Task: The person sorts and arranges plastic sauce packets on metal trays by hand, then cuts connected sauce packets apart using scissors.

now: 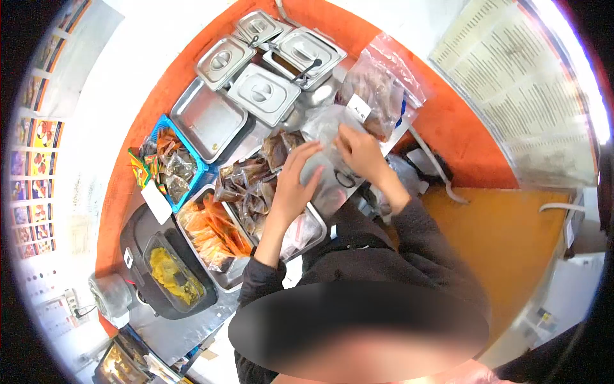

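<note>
My right hand [363, 153] has its fingers curled on a clear plastic bag [325, 125], apparently pinching it. To the left of it, my left hand [295, 185] has its fingers stretched out and the thumb apart, close to the lower side of the bag. Beneath and beside the left hand lie small clear packets of brown sauce [246, 182], piled on a metal tray. A black loop like a scissor handle [346, 180] shows just below my right hand. A large zip bag [374, 86] with a white label lies beyond that hand.
Lidded steel pans [265, 93] and an uncovered steel tray [208, 121] stand at the back. Leftward are a blue basket [203, 173] of packets, orange packets [214, 233] in a tray, and a black appliance [137, 243] bearing a container of yellow food [173, 275]. An orange wall [470, 150] borders the right.
</note>
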A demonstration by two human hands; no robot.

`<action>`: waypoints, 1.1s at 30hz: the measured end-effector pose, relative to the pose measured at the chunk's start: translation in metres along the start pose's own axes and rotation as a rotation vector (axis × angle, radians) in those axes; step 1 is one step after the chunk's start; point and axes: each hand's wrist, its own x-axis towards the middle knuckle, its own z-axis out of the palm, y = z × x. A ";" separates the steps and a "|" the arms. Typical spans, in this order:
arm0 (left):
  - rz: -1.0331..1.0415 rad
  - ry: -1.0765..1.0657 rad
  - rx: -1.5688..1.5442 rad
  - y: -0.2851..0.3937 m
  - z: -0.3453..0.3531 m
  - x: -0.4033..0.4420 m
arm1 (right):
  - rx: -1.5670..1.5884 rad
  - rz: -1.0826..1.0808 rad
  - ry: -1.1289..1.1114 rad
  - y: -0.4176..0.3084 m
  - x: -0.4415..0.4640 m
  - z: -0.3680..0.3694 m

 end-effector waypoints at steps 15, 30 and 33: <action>0.034 -0.004 0.240 -0.018 0.040 0.064 | -0.071 0.208 -0.199 0.147 0.113 -0.081; 0.045 0.037 0.050 -0.012 0.062 0.088 | -0.208 0.241 -0.408 0.153 0.108 -0.061; 0.039 0.065 0.036 -0.012 0.054 0.082 | -0.062 0.019 -0.096 0.153 0.084 -0.076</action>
